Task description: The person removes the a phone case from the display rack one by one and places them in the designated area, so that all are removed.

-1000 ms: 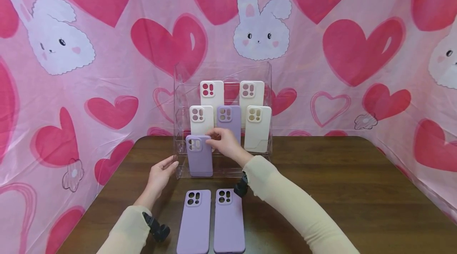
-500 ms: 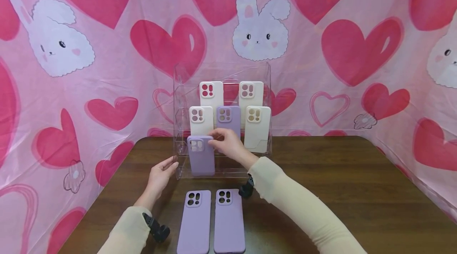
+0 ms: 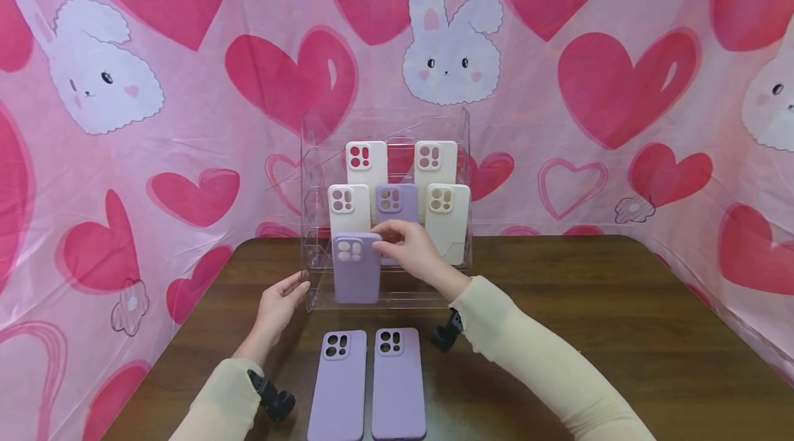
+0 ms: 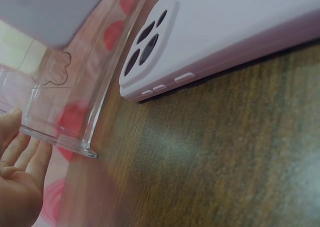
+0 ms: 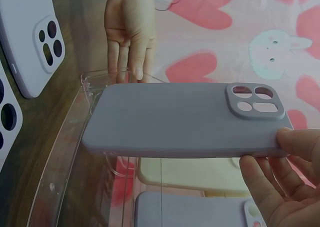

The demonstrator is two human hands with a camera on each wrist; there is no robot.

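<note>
My right hand (image 3: 414,251) pinches the upper right corner of a lilac phone case (image 3: 357,279), thumb in front and fingers behind. The case is upright before the lowest front tier of a clear acrylic display stand (image 3: 446,300); in the right wrist view, this phone case (image 5: 165,119) spans the stand's front. At the stand's lower left edge is my left hand (image 3: 279,303). The left wrist view has its thumb and fingers (image 4: 35,162) on either side of the clear panel's edge. Two more lilac cases, the left case (image 3: 338,386) and right case (image 3: 399,386), lie flat on the table.
Higher in the stand are white cases (image 3: 367,155), a cream case (image 3: 446,220) and another lilac case (image 3: 397,201). The brown wooden table (image 3: 589,331) extends to the right. Behind hangs a pink cloth (image 3: 527,117) with hearts and rabbits.
My right hand has shifted right along the front tier, carrying the lilac phone case with it. The left hand and the two flat cases have stayed put.
</note>
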